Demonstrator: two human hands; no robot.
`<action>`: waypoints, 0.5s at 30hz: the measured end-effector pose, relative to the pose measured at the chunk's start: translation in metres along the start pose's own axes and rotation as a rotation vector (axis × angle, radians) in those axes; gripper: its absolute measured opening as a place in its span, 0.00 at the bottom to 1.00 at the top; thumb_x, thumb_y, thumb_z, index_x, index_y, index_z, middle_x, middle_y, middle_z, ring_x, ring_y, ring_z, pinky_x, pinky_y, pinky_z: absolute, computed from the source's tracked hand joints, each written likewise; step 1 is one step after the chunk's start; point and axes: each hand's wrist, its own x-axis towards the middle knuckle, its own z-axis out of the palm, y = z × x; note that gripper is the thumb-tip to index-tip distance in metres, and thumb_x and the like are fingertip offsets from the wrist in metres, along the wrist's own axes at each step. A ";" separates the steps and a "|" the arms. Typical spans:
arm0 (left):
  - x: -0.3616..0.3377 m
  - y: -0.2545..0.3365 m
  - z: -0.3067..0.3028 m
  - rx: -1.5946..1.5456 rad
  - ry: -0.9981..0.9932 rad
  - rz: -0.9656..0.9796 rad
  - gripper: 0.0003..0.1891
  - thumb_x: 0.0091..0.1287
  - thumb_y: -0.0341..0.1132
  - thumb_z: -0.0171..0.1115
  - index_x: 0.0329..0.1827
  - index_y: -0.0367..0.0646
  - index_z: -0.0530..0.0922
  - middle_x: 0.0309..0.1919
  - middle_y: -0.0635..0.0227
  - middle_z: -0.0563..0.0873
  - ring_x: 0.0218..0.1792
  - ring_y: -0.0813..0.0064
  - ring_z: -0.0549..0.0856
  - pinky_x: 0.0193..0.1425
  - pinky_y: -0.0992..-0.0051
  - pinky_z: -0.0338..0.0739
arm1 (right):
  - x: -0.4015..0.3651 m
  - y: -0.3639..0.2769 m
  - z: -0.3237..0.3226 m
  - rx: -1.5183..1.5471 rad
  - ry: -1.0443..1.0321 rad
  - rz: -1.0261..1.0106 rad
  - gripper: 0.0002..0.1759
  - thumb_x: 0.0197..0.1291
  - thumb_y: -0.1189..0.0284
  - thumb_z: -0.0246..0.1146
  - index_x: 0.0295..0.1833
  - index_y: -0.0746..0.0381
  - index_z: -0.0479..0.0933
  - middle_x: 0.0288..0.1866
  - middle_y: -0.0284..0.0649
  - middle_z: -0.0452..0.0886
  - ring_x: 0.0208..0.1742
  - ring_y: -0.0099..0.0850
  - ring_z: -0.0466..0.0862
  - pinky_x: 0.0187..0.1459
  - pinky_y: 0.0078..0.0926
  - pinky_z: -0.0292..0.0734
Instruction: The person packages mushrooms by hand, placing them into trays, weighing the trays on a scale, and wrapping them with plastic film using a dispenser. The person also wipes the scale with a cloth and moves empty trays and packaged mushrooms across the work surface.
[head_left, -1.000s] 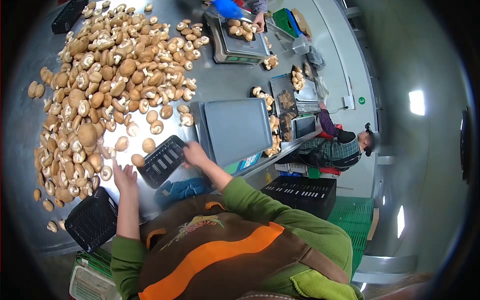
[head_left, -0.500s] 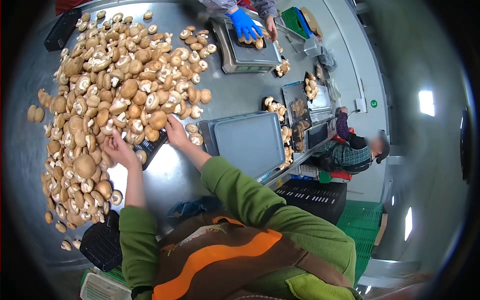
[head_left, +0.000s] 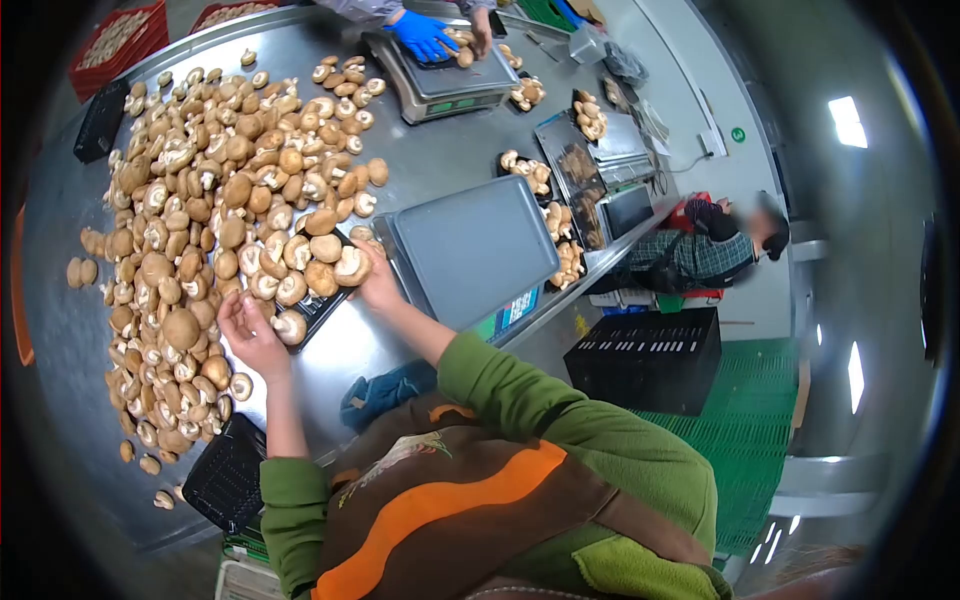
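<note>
Several brown shiitake mushrooms (head_left: 290, 288) lie heaped on a small black tray (head_left: 318, 322) at the near edge of a big mushroom pile (head_left: 185, 230). At the tray's right end, my right hand (head_left: 378, 283) is closed around a pale shiitake mushroom (head_left: 352, 266); some of its fingertips are hidden behind it. My left hand (head_left: 254, 338) is at the tray's left side, fingers curled but apart, close to a mushroom with its stem showing (head_left: 289, 327). Nothing shows in the left palm.
A grey lidded box (head_left: 475, 245) stands right of the tray. Beyond it, a co-worker's blue-gloved hand (head_left: 425, 38) rests at mushrooms on a scale (head_left: 450, 85). Black trays (head_left: 225, 480) sit at the table's near left; filled trays (head_left: 560, 225) line the right edge. Another person (head_left: 700, 245) stands farther right.
More mushrooms now lie on the black tray, covering much of it. My right hand has come to the tray's right end with a mushroom. The view has shifted slightly.
</note>
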 end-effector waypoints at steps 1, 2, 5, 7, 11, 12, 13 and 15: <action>-0.001 0.009 0.002 -0.062 -0.009 -0.020 0.13 0.69 0.27 0.54 0.54 0.33 0.70 0.49 0.56 0.80 0.51 0.71 0.78 0.58 0.74 0.71 | -0.009 -0.015 -0.001 -0.087 0.046 -0.054 0.21 0.61 0.82 0.52 0.60 0.60 0.69 0.45 0.37 0.80 0.26 0.22 0.81 0.16 0.16 0.74; -0.003 0.017 0.005 -0.062 -0.040 0.037 0.15 0.69 0.27 0.54 0.56 0.32 0.69 0.51 0.55 0.79 0.53 0.69 0.77 0.60 0.72 0.69 | -0.008 -0.017 -0.008 -0.194 0.004 -0.326 0.20 0.61 0.82 0.53 0.59 0.60 0.70 0.45 0.37 0.80 0.27 0.22 0.81 0.18 0.15 0.75; -0.013 0.047 0.026 -0.093 -0.185 0.089 0.17 0.69 0.27 0.54 0.59 0.32 0.68 0.54 0.55 0.77 0.55 0.68 0.76 0.63 0.70 0.67 | -0.029 -0.052 -0.026 -0.251 0.022 -0.470 0.19 0.61 0.82 0.54 0.58 0.59 0.72 0.44 0.35 0.79 0.28 0.20 0.80 0.20 0.14 0.74; -0.022 0.056 0.044 -0.110 -0.288 0.070 0.18 0.68 0.28 0.56 0.59 0.33 0.70 0.55 0.56 0.77 0.56 0.67 0.76 0.64 0.70 0.66 | -0.045 -0.074 -0.044 -0.195 0.078 -0.348 0.18 0.61 0.81 0.54 0.57 0.59 0.72 0.42 0.33 0.80 0.28 0.19 0.79 0.21 0.13 0.73; -0.056 0.067 0.093 -0.078 -0.509 0.080 0.16 0.64 0.30 0.60 0.54 0.34 0.74 0.53 0.56 0.78 0.57 0.65 0.75 0.65 0.68 0.65 | -0.060 -0.099 -0.087 -0.106 0.181 -0.257 0.16 0.62 0.80 0.54 0.55 0.57 0.73 0.36 0.29 0.79 0.26 0.17 0.77 0.18 0.12 0.69; -0.065 0.069 0.104 -0.023 -0.546 0.153 0.17 0.62 0.31 0.62 0.53 0.35 0.74 0.54 0.55 0.78 0.58 0.62 0.74 0.65 0.66 0.64 | -0.063 -0.105 -0.097 -0.126 0.238 -0.255 0.15 0.62 0.79 0.54 0.54 0.57 0.73 0.35 0.28 0.79 0.25 0.16 0.76 0.18 0.12 0.68; -0.075 0.078 0.116 0.032 -0.576 0.229 0.18 0.61 0.31 0.64 0.53 0.35 0.74 0.54 0.54 0.77 0.60 0.59 0.73 0.66 0.64 0.63 | -0.064 -0.110 -0.110 -0.129 0.256 -0.268 0.15 0.62 0.79 0.54 0.54 0.57 0.73 0.35 0.28 0.79 0.25 0.16 0.76 0.18 0.12 0.68; -0.091 0.082 0.138 0.114 -0.670 0.376 0.27 0.55 0.36 0.70 0.56 0.37 0.72 0.55 0.52 0.75 0.64 0.52 0.69 0.68 0.58 0.60 | -0.065 -0.119 -0.133 -0.156 0.287 -0.198 0.15 0.63 0.78 0.54 0.55 0.57 0.73 0.34 0.27 0.79 0.24 0.15 0.76 0.17 0.12 0.66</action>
